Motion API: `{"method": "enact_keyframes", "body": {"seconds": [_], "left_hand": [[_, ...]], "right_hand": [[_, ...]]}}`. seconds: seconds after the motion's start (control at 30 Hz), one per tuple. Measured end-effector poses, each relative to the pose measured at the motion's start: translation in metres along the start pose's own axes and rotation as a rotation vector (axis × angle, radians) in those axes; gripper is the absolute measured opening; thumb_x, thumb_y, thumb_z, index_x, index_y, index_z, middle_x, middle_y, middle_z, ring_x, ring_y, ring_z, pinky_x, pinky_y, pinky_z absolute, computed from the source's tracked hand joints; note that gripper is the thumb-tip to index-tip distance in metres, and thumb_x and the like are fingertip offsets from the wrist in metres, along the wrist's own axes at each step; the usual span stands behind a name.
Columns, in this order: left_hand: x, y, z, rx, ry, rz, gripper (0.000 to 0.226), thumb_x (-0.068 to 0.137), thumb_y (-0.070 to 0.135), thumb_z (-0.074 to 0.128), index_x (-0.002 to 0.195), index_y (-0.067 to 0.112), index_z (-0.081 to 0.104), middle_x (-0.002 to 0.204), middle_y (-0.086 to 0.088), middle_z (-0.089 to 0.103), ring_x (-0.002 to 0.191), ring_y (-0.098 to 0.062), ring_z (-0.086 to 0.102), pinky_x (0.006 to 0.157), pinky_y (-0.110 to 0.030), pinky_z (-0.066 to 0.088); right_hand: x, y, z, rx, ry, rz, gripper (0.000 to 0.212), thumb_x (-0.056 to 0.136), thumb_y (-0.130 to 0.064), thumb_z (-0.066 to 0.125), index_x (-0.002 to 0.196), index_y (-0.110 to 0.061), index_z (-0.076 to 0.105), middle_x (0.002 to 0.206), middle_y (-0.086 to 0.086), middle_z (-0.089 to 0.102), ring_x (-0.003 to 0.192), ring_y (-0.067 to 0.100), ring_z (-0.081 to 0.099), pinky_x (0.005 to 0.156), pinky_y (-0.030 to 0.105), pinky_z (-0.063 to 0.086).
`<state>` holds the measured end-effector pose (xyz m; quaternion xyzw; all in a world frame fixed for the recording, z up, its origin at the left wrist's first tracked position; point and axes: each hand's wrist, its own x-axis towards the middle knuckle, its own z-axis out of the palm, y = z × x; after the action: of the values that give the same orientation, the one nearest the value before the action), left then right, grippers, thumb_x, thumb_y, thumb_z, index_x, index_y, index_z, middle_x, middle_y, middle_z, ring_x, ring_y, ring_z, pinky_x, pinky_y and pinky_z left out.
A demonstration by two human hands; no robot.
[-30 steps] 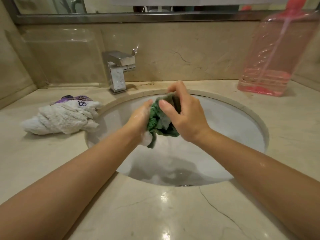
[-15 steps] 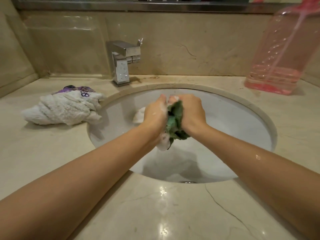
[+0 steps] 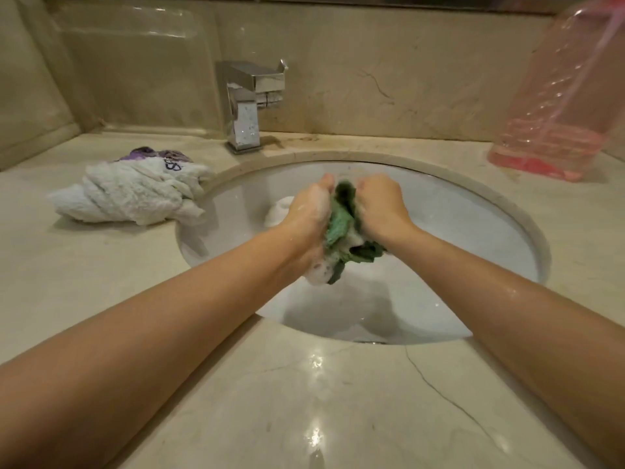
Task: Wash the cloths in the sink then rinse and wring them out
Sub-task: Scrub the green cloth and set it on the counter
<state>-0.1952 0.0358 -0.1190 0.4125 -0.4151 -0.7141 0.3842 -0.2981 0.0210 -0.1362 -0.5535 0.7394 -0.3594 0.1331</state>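
A soapy green cloth (image 3: pixel 341 228) is bunched between both fists above the white oval sink (image 3: pixel 473 225). My left hand (image 3: pixel 309 214) grips its left side and is covered in foam. My right hand (image 3: pixel 378 204) grips its right side, knuckles up. Foam and a dark green corner hang below the fists. A white lump of suds or soap (image 3: pixel 279 211) lies in the basin behind my left hand. A twisted white cloth (image 3: pixel 132 194) lies on the counter left of the sink, with a purple cloth (image 3: pixel 152 154) behind it.
A square chrome faucet (image 3: pixel 247 106) stands behind the sink, with no water running. A large pink transparent bottle (image 3: pixel 561 96) stands at the back right of the marble counter (image 3: pixel 304 401). The drain (image 3: pixel 370 341) shows at the basin's near edge.
Both hands have closed into fists on the green cloth and moved together, pressing and rubbing it. More foam now hangs from the cloth. My view has shifted downward.
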Motion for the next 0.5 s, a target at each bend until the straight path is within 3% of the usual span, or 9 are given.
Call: {"method": "enact_keyframes", "body": {"seconds": [0.07,0.13,0.23,0.3,0.4,0.5], "left_hand": [[0.003,-0.001,0.005,0.039,0.004,0.007,0.045,0.104,0.034,0.036,0.068,0.010,0.050,0.049,-0.007,0.052,0.036,-0.013,0.053,0.036,-0.017,0.042],[0.008,0.002,0.006,0.045,0.055,0.014,0.042,0.104,0.035,0.037,0.067,0.015,0.038,0.043,-0.002,0.041,0.026,-0.010,0.042,0.031,-0.012,0.033],[0.009,0.008,0.000,-0.013,0.085,-0.021,0.043,0.103,0.038,0.037,0.071,0.011,0.047,0.043,-0.008,0.057,0.034,-0.017,0.057,0.033,-0.018,0.043],[0.011,0.012,-0.007,-0.044,0.127,-0.041,0.043,0.102,0.041,0.036,0.078,0.009,0.052,0.056,-0.012,0.063,0.050,-0.023,0.061,0.041,-0.025,0.047],[0.015,0.017,-0.015,-0.093,0.176,-0.020,0.040,0.099,0.043,0.041,0.089,0.007,0.055,0.081,-0.015,0.061,0.071,-0.027,0.060,0.054,-0.034,0.048],[0.016,0.020,-0.017,-0.067,0.128,0.001,0.038,0.094,0.042,0.051,0.082,0.007,0.057,0.078,-0.015,0.066,0.071,-0.028,0.065,0.057,-0.032,0.053]], "right_hand": [[0.010,0.015,-0.001,0.043,-0.113,0.189,0.040,0.095,-0.005,0.043,0.056,-0.011,0.037,0.064,0.008,0.044,0.073,0.023,0.042,0.065,0.032,0.033],[0.009,0.026,-0.004,0.286,-0.191,0.333,0.034,0.096,-0.011,0.047,0.063,-0.012,0.045,0.069,0.010,0.051,0.069,0.025,0.050,0.058,0.027,0.039],[0.003,0.031,-0.017,0.727,-0.244,0.491,0.030,0.101,-0.032,0.047,0.078,-0.013,0.053,0.064,0.004,0.059,0.053,0.016,0.059,0.046,0.020,0.046],[0.006,0.032,-0.026,0.965,-0.252,0.534,0.043,0.101,-0.049,0.037,0.090,-0.012,0.056,0.071,0.007,0.063,0.059,0.017,0.065,0.059,0.028,0.051],[0.005,0.025,-0.029,0.898,-0.302,0.361,0.057,0.094,-0.062,0.036,0.131,-0.021,0.047,0.111,0.013,0.057,0.099,0.024,0.058,0.081,0.038,0.046],[-0.001,0.021,-0.020,0.614,-0.426,0.088,0.087,0.076,-0.044,0.073,0.146,-0.032,0.023,0.135,0.009,0.042,0.122,0.024,0.047,0.102,0.037,0.040]]}}
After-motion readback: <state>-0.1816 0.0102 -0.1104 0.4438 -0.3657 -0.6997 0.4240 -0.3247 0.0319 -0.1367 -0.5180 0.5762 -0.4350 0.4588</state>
